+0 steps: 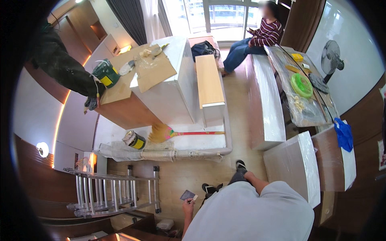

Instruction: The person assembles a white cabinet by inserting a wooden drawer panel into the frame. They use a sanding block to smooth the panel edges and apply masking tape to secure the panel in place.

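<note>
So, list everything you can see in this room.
dark flat piece: one, grey, lower centre
ladder: one, silver, lower left
platform: one, white, left of centre
broom: one, straw and red, on platform
tins: two, yellow-banded, on platform and cardboard
cardboard: several, brown, on cabinets
cabinets: several, white and brown, upper centre
wrapped units: several, white, right
table: one, brownish under plastic, upper right
plastic bundle: one, green, on table
fan: one, dark, by right wall
bag: one, blue, right
curtain: one, dark grey, top left
people: two, dark-clothed upper left, striped upper right
shirt: one, pale, bottom
left hand: one, bare, fingers closed on the dark flat piece
right arm: one, bare, lower centre; hand unclear
</note>
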The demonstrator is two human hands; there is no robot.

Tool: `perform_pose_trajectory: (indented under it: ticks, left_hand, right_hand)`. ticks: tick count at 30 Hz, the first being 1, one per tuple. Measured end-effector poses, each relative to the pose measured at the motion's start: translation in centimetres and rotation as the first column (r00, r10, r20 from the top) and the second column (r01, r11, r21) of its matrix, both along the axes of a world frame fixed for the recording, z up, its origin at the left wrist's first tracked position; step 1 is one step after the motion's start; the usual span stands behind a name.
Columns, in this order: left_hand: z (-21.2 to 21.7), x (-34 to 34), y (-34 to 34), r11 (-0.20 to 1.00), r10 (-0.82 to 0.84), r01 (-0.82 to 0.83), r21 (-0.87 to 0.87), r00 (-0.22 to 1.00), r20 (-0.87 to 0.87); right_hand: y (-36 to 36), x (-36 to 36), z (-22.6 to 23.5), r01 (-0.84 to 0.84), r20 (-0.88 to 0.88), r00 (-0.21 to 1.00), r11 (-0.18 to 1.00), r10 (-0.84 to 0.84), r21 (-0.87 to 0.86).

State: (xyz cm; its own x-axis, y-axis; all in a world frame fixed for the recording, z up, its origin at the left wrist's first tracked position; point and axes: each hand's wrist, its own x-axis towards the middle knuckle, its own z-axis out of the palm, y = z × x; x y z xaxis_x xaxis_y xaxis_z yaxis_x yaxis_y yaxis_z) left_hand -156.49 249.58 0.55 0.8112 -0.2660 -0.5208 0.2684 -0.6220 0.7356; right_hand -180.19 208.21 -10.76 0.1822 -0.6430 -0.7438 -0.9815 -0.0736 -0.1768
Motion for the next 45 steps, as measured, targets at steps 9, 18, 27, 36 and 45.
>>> perform_pose_trajectory:
  ticks: [9, 18, 27, 36, 45]
  left_hand:
    - [3.4, -1.1, -18.0, 0.869, -0.407, 0.404, -0.286, 0.912, 0.052]
    - [7.2, -9.2, -36.7, 0.689, -0.629, 0.610, -0.391, 0.771, 0.094]
    - [5.6, -9.3, -39.6, 0.874, -0.271, 0.162, -0.458, 0.945, -0.182]
    - [0.3, 1.8, -39.7, 0.950, -0.131, 0.005, -0.311, 0.914, -0.384]
    - [-10.6, 18.3, -33.9, 0.919, -0.392, 0.390, 0.061, 0.920, 0.015]
  right_hand:
    - [-6.6, 3.9, 8.2, -0.008, 0.413, 0.860, 0.801, -0.300, 0.599]
    - [-16.3, 0.0, 17.2, -0.214, 0.443, 0.820, 0.523, -0.363, 0.825]
    - [-20.9, 0.0, 15.7, -0.357, 0.602, 0.725, 0.564, -0.334, 0.744]
    - [-19.2, 2.5, 4.8, 0.092, 0.548, 0.779, 0.921, -0.303, 0.378]
    - [-14.3, -9.8, 3.1, 0.653, 0.269, 0.633, 0.687, -0.726, 0.319]
